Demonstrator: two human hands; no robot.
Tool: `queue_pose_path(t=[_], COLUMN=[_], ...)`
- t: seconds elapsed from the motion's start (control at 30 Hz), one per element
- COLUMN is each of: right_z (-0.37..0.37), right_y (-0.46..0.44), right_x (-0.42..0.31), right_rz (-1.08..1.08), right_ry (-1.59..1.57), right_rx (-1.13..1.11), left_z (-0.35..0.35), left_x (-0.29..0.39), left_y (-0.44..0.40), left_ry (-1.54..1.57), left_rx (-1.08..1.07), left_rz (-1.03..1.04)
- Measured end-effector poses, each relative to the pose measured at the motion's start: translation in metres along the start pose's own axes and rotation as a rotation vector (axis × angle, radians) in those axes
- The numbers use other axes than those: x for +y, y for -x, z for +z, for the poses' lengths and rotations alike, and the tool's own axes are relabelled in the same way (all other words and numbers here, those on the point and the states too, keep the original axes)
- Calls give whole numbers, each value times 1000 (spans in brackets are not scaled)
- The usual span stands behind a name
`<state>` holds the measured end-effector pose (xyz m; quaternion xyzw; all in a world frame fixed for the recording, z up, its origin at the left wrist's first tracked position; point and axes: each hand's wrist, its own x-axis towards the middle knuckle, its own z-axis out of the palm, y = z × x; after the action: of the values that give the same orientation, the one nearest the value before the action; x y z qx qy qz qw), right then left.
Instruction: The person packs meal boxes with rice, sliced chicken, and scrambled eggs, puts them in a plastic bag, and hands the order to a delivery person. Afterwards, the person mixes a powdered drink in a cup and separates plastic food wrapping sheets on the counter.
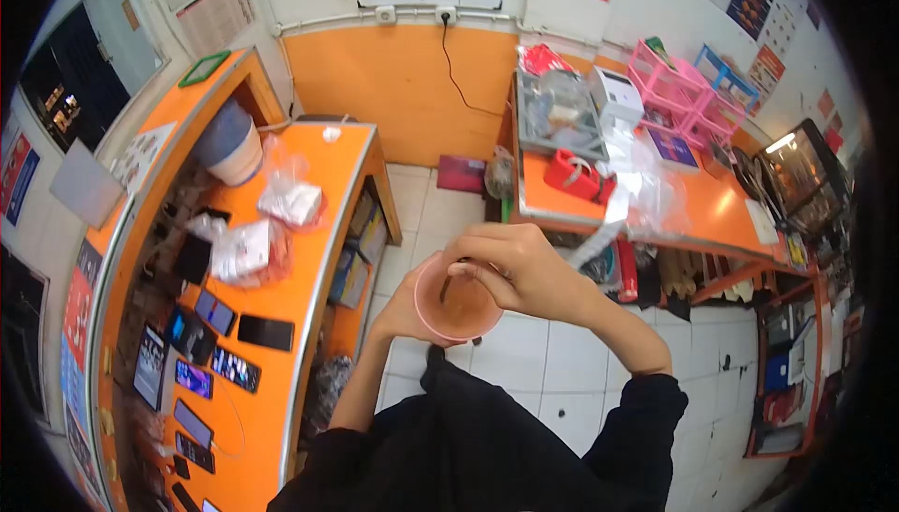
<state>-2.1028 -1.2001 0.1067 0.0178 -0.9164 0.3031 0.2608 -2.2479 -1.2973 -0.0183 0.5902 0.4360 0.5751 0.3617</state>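
A pink cup [423, 317] with brownish liquid in it is held in front of my body, over the tiled floor. Wrapped around its left side is my left hand [401, 311], its fingers mostly hidden behind the cup. My right hand [520, 273] reaches over the rim from the right, its fingers pinched on a thin dark stirrer [445, 291]. The stirrer's lower end dips into the liquid, so whether it is a spoon or a plain stick does not show.
On the left, an orange counter [267, 400] carries several phones [265, 332] and plastic-bagged packages [245, 252]. Another orange table [552, 201] at right holds a grey tray [562, 118], pink baskets [670, 86] and a red item [571, 175]. White floor tiles [510, 348] lie between.
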Motion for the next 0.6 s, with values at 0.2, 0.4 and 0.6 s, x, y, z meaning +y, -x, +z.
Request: queue_pose_path(t=[0.2,0.4,0.6], right_z=[-8,-17,-56], right_y=[-82,-155,-229], right_x=[120,256,381], right_rz=[50,-69,97], right_ry=[70,118,86], right_rx=[-330,-176,-50], left_z=[-78,-143,-211], left_x=[-48,-109,-164], left_y=[-101,-200,-322], left_ry=[-255,-190,-160], left_rx=[3,117,56], left_rz=[-114,-188,-84])
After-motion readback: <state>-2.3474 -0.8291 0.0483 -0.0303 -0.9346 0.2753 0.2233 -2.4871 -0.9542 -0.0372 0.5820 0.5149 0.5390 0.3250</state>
